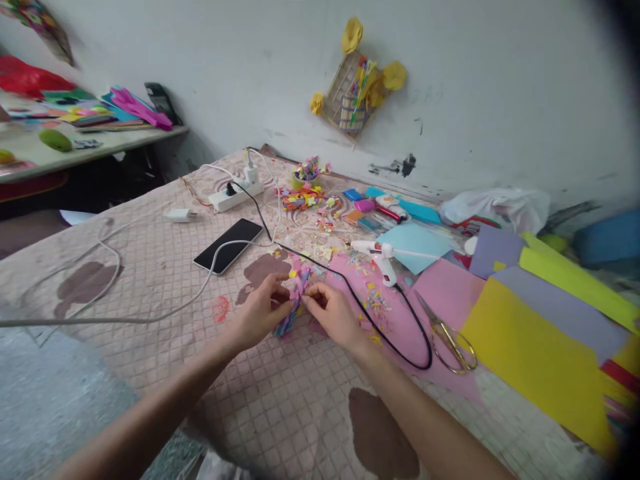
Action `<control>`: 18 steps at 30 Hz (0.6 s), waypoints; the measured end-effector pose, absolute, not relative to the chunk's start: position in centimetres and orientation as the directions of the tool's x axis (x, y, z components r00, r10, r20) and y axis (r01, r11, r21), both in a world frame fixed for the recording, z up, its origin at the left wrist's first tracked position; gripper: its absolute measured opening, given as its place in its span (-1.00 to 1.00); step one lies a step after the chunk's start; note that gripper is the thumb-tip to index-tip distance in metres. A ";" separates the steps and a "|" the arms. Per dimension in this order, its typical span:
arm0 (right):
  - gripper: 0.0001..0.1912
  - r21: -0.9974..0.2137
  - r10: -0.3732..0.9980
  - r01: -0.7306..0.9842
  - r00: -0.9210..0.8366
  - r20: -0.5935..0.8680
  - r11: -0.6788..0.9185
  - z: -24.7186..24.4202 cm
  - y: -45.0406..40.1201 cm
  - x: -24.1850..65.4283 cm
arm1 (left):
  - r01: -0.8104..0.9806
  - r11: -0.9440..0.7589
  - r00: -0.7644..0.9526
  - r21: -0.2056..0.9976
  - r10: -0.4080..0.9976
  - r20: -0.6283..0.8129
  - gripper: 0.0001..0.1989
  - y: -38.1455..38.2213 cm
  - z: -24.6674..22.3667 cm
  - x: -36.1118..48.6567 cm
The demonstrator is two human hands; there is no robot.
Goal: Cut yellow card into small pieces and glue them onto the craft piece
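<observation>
Between my two hands is a small bundle of pink, purple and blue craft strips (301,283) with a bit of yellow at its top. My left hand (265,308) is closed around its left side, thumb and fingers pinching it. From the right, my right hand (331,312) pinches at the same bundle with thumb and forefinger; its fingertips partly cover the spot they grip. The lower end of the bundle, bluish, shows beneath my left fingers. Just right of my hands lies pink paper (400,327) strewn with small yellow and blue scraps.
A white glue gun (383,257) with a black cord and gold-handled scissors (453,343) lie on the right, beside yellow paper (535,360). A phone (229,245) and a power strip (236,197) are on the left, crossed by a white cable (213,267). Behind stands a small flower-filled cup (303,179).
</observation>
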State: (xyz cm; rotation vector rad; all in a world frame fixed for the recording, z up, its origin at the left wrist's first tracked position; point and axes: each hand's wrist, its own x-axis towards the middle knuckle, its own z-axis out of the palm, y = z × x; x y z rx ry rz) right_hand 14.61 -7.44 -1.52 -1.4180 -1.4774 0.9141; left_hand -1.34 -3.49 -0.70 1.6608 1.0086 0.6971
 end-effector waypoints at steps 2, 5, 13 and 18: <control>-0.91 -0.930 0.995 0.360 0.031 0.090 0.073 -1.6 -7.4 14.7 | 0.361 -0.190 0.478 0.913 0.878 -0.006 -0.61 -3.5 -0.8 -1.5; -0.88 -0.940 0.997 0.338 0.049 0.067 0.046 -1.5 -7.7 15.1 | 0.403 -0.237 0.478 0.884 0.878 0.018 -0.63 -3.5 -0.8 -2.0; -0.69 -0.986 0.986 -0.054 0.045 -0.160 -0.157 0.1 -8.8 16.9 | 0.558 -0.365 0.412 0.746 0.902 0.133 -0.70 -3.8 0.4 -3.1; -0.66 -0.986 0.986 -0.080 0.072 -0.150 -0.144 1.1 -9.6 17.7 | 0.592 -0.501 0.410 0.631 0.862 0.299 -0.78 -4.6 2.0 -1.9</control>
